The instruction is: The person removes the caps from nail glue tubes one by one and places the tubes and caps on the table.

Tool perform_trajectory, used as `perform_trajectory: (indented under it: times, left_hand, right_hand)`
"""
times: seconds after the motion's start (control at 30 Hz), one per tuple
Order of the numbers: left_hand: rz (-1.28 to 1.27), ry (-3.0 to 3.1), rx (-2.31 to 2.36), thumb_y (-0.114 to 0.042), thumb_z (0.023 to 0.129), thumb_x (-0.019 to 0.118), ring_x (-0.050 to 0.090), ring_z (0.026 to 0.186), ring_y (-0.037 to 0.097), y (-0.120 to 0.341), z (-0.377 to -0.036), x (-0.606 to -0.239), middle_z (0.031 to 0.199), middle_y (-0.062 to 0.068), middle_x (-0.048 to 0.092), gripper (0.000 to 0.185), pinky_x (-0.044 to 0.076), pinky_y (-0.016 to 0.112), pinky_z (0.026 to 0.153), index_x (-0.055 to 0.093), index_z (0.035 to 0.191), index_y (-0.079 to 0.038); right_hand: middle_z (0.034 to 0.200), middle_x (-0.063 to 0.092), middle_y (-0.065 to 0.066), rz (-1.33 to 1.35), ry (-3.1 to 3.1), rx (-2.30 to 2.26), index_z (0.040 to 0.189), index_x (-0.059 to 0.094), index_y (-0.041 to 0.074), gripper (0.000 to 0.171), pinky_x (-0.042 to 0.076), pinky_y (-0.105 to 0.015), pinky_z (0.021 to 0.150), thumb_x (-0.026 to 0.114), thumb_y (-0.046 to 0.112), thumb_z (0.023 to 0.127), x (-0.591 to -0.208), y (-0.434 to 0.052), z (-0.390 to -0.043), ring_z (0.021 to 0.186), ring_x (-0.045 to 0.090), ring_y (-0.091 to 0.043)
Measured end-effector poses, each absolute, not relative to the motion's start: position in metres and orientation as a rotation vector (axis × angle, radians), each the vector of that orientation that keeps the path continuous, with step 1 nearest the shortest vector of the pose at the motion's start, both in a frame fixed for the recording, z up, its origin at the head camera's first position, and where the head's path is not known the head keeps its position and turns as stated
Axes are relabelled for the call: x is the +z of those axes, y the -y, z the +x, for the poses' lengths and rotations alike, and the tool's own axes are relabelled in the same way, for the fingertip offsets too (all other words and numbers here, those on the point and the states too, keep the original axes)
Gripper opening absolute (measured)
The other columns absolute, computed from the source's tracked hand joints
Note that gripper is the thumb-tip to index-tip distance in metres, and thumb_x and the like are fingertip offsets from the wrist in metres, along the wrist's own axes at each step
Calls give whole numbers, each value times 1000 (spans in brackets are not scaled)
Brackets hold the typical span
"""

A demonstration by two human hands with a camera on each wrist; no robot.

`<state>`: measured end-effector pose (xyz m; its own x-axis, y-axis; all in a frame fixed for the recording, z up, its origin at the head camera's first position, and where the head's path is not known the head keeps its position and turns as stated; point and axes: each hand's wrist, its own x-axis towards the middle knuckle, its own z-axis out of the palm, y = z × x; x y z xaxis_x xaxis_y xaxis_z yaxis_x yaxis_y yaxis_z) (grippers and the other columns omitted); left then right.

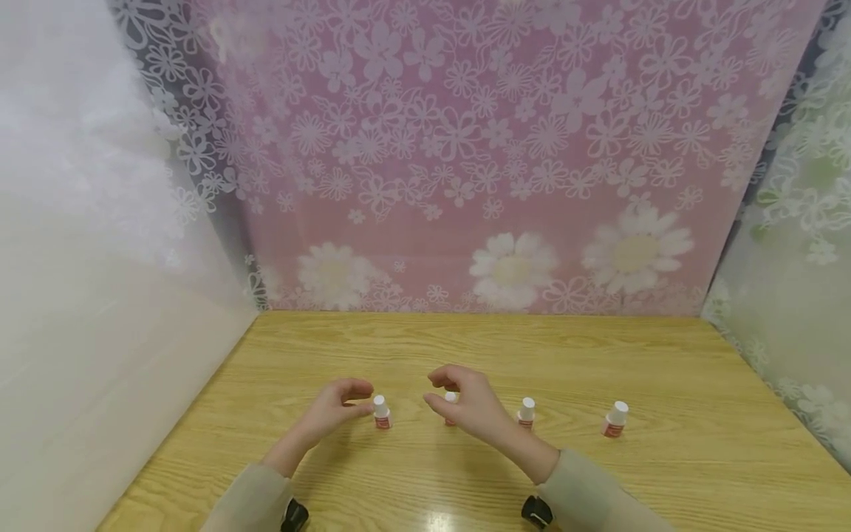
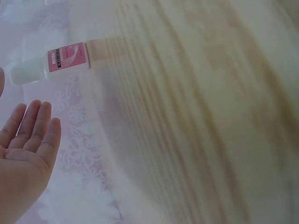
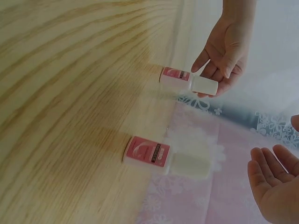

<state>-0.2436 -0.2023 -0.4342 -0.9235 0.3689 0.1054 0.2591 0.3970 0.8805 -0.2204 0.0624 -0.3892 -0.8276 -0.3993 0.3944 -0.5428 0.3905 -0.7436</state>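
Small white bottles with pink labels stand upright in a row. My left hand (image 1: 332,408) is beside the leftmost bottle (image 1: 382,414), fingers and thumb spread apart around a gap. In the left wrist view that bottle (image 2: 67,60) is clear of the fingers (image 2: 35,123). My right hand (image 1: 470,405) hovers by the second bottle (image 1: 450,398), partly covering it in the head view. The right wrist view has a space between the right hand (image 3: 275,184) and this bottle (image 3: 148,153); beyond it, the left hand (image 3: 226,53) is behind the other bottle (image 3: 176,78).
Two more bottles, a third (image 1: 527,411) behind the right forearm and a fourth (image 1: 614,419) farther right, stand on the wood-grain table (image 1: 698,414). A pink floral sheet (image 1: 432,162) closes off the back, and pale sheets (image 1: 120,258) flank both sides.
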Motion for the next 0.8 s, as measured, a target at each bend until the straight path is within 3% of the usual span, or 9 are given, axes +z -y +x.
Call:
perform_trajectory:
  times: [0.23,0.8]
  left_hand:
    - [588,-2462,1573,-21,82,65,50,105,33,201,-243,-438,112,15,54,45,44,40,82,50,114,7]
    - [595,-2304,1535,-17,83,64,54,99,25,199,-245,-442,105,11,59,35,43,41,83,53,111,1]
  right_hand:
    - [101,60,-6,907,2504,1428,104,59,3,28,45,-31,81,63,21,83,-389,-48,-227,94,56,-20]
    - [110,57,-10,950,2580,1550,111,55,0,38,41,-33,87,63,24,83,-395,-15,-235,104,52,-25]
